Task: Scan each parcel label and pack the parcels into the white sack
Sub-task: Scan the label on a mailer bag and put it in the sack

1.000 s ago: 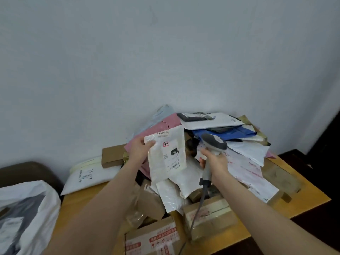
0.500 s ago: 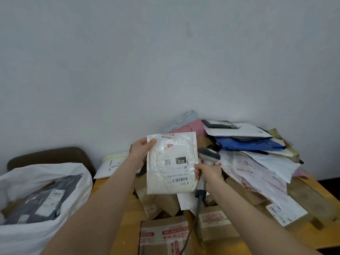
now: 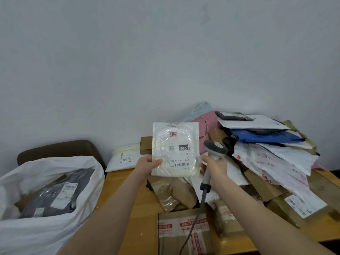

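Note:
My left hand (image 3: 147, 165) grips the lower left corner of a white padded parcel (image 3: 175, 150), held upright with its barcode label facing me and upside down. My right hand (image 3: 214, 168) holds a grey corded barcode scanner (image 3: 213, 153) just right of the parcel, its head level with the label. The white sack (image 3: 49, 208) stands open at the lower left, with dark labelled parcels inside it.
A heap of parcels (image 3: 266, 150), white, blue and pink mailers over brown boxes, covers the right of the wooden table (image 3: 139, 218). A taped cardboard box (image 3: 184, 232) sits at the front edge. A white mailer (image 3: 123, 159) lies by the wall. A dark chair back (image 3: 60, 150) rises behind the sack.
The parcel has turned to face me flat, and my left hand has shifted from its top edge to its lower left corner. The view swung left, bringing the sack further in.

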The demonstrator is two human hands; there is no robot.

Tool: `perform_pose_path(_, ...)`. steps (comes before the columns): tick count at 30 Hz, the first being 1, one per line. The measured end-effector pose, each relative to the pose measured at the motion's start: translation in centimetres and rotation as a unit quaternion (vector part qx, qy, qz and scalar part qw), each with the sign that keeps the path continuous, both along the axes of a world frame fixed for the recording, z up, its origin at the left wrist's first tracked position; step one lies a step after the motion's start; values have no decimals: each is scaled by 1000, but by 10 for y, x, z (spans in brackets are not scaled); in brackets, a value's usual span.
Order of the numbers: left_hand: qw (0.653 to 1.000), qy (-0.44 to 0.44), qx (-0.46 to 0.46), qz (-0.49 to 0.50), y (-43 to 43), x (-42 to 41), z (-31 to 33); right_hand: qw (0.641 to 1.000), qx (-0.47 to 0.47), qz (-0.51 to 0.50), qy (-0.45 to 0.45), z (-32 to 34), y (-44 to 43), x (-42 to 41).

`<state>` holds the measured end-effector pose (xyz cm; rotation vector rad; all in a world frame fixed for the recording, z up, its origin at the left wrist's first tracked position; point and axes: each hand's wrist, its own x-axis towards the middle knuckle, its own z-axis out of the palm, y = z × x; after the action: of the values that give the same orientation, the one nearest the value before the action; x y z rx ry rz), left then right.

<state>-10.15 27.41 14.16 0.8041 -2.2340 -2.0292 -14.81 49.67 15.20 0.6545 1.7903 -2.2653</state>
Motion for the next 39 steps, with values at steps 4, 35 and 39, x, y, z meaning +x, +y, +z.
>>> perform_pose_path(4, 998, 20, -33, 51, -16, -2, -7, 998, 8, 68, 14, -3, -2, 26)
perform_pose_path(35, 995, 30, -29, 88, -54, -1, -19, 968, 46, 247, -6, 10, -30, 86)
perform_pose_path(39, 995, 30, -36, 85, -60, 2, -18, 969, 47, 244, -5, 8, -37, 86)
